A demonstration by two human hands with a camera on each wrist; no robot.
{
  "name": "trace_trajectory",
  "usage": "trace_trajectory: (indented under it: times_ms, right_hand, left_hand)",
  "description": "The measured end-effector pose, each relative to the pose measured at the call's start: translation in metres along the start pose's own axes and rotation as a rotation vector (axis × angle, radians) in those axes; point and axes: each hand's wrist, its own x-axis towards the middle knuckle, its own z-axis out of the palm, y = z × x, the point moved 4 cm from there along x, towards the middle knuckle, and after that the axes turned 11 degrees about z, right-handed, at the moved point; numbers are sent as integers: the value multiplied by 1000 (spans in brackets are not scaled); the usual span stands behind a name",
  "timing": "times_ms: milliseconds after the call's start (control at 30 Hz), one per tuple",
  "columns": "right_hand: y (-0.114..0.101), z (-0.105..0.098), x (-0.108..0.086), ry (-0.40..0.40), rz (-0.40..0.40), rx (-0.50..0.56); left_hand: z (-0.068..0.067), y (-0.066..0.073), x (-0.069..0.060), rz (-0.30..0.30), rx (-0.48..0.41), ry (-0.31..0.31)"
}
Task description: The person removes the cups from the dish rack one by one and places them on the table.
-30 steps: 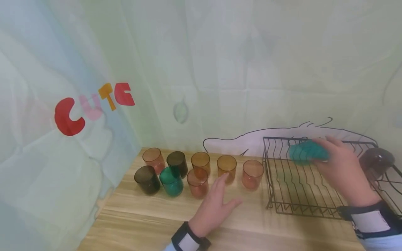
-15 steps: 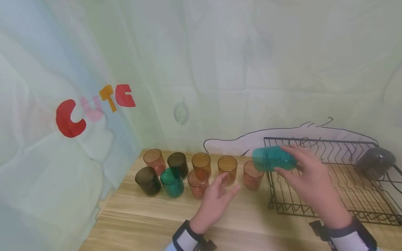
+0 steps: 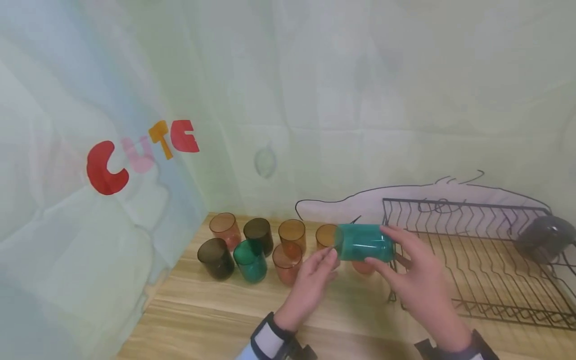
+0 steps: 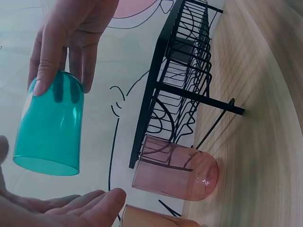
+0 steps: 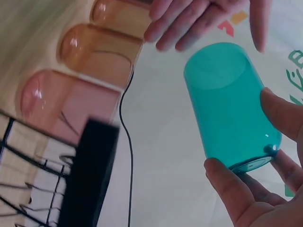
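A teal translucent tumbler (image 3: 365, 243) is held in the air, lying on its side in the head view with its mouth to the left. My right hand (image 3: 420, 285) grips it near its base, thumb and fingertips around the wall. My left hand (image 3: 310, 282) is beside the tumbler's mouth. In the left wrist view the left fingers (image 4: 106, 205) are extended just off the tumbler's rim; in the right wrist view a gap also shows between them. Behind the tumbler, partly hidden, stand an amber tumbler (image 3: 325, 235) and a pink tumbler (image 3: 362, 268).
Left on the wooden table (image 3: 189, 310) stand several tumblers in two rows, among them a dark one (image 3: 217, 260), a teal one (image 3: 251, 264) and a pink one (image 3: 288, 262). A black wire dish rack (image 3: 468, 203) stands right, with a dark tumbler (image 3: 546, 239) in it.
My right hand has carried the teal tumbler left from above the rack to the left hand. The left hand has stayed nearly in place, its fingers drawing closer to the tumbler's mouth.
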Motion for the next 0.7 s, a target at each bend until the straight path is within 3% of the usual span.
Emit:
trace_trajectory:
  times_ms: [333,700]
  right_hand:
    - [-5,13,-14,19,-34,88]
    - [-1,19,-20,-29,12,114]
  left_hand:
    - [3,-1,1,24,-102,-89]
    - [1,-1,0,-13,-86,-44]
